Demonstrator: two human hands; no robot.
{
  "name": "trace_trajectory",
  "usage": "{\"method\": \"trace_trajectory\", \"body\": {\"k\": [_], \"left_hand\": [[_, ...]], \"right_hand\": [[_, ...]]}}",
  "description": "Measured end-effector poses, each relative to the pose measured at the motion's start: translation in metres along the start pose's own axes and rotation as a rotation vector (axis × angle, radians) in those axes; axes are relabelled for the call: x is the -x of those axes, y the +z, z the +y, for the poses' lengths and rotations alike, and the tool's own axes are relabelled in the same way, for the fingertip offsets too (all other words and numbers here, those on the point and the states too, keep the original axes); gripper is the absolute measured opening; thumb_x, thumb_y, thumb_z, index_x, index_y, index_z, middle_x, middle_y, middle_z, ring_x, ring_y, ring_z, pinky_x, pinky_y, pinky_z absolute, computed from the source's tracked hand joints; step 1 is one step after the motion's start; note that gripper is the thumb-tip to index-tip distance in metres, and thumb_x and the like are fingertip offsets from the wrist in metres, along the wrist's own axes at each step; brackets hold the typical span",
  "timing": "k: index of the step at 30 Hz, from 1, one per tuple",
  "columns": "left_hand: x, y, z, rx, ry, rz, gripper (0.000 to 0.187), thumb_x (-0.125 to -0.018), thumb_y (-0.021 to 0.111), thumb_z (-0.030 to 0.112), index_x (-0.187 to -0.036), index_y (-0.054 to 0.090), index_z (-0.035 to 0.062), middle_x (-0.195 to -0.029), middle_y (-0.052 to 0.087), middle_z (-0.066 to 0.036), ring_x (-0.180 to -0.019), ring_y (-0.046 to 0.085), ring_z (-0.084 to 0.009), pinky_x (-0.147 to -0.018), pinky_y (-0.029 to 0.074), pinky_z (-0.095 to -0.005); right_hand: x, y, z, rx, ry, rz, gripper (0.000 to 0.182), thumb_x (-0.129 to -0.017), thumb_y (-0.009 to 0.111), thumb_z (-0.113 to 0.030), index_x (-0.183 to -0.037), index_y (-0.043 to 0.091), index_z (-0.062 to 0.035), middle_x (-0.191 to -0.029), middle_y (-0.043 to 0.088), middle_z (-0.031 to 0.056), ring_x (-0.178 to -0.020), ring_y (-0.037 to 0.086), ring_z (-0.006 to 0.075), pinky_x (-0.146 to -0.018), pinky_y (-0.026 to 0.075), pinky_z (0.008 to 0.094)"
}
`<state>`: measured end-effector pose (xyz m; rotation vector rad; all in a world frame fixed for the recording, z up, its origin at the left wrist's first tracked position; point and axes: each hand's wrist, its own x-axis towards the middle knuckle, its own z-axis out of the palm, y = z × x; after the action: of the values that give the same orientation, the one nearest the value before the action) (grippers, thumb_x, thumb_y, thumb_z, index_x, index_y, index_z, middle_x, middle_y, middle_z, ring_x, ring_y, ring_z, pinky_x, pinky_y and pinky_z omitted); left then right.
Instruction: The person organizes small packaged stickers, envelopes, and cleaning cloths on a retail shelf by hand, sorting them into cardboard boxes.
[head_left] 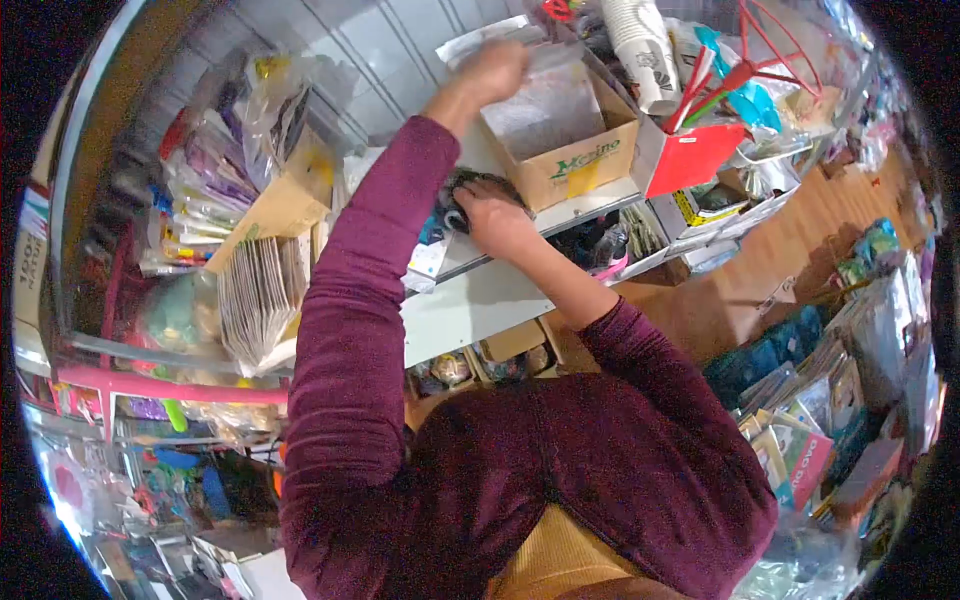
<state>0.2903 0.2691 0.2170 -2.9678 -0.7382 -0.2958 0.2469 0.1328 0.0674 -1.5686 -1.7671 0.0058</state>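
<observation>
My left hand [492,74], a little blurred, is raised at the back left of an open cardboard box [578,165] marked Merino. Its fingers are curled in beside the clear-wrapped, pale flat packets [552,108] standing in that box; what they hold, if anything, cannot be made out. A pale flat sheet [462,46] lies just behind this hand. Lower down, my right hand [495,218] reaches to the left of the box, fingers bent over a dark bundle in clear plastic [458,184]. Dark round parts with a pale ring show under those fingertips.
Stacked paper cups [642,60] and a red box [690,158] of upright sticks stand to the right. Packed envelopes [262,300] fill a carton at left. Below the white shelf edge [480,318] sit open boxes [512,352]. Wrapped goods crowd the floor [790,265] at right.
</observation>
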Motion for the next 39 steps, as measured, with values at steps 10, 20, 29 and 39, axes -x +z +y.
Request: {"method": "trace_trajectory", "body": {"k": [10,20,29,39], "left_hand": [[0.064,-0.022,0.004,0.13,0.137,0.417,0.033,-0.076,0.066,0.019,-0.105,0.06,0.0048,-0.103,0.059,-0.019,-0.098,0.056,-0.0348,-0.083,0.046,-0.0399],[0.311,0.016,0.002,0.74,-0.628,0.804,0.038,-0.082,0.062,0.01,-0.116,0.05,-0.0011,-0.1,0.057,-0.01,-0.095,0.054,-0.0188,-0.084,0.044,-0.0309],[0.326,0.058,0.046,1.555,-0.999,0.963,0.065,-0.083,0.062,0.012,-0.134,0.024,-0.0018,-0.111,0.049,-0.016,-0.095,0.056,-0.0249,-0.073,0.05,-0.0368],[0.306,0.057,0.028,1.559,-0.999,0.685,0.041,-0.078,0.067,0.009,-0.109,0.045,-0.0056,-0.077,0.058,-0.012,-0.055,0.056,-0.0149,-0.037,0.039,-0.0261]], "right_hand": [[-0.001,0.009,0.009,-0.017,0.056,-0.086,0.036,-0.074,0.051,-0.007,-0.11,0.051,-0.0049,-0.103,0.058,0.0216,-0.093,0.056,0.0396,-0.082,0.045,0.046],[-0.004,-0.002,0.001,-0.039,0.014,-0.142,0.042,-0.072,0.05,-0.001,-0.114,0.049,-0.0014,-0.113,0.052,0.0248,-0.107,0.048,0.0395,-0.094,0.038,0.0428],[-0.001,0.0,0.002,0.026,-0.038,-0.085,0.042,-0.073,0.05,0.0,-0.115,0.05,-0.0002,-0.112,0.054,0.0239,-0.106,0.049,0.0392,-0.092,0.04,0.0428],[-0.003,0.001,0.001,0.05,-0.018,-0.082,0.04,-0.074,0.05,0.0,-0.113,0.051,0.001,-0.11,0.055,0.024,-0.104,0.051,0.0392,-0.093,0.04,0.0426]]}}
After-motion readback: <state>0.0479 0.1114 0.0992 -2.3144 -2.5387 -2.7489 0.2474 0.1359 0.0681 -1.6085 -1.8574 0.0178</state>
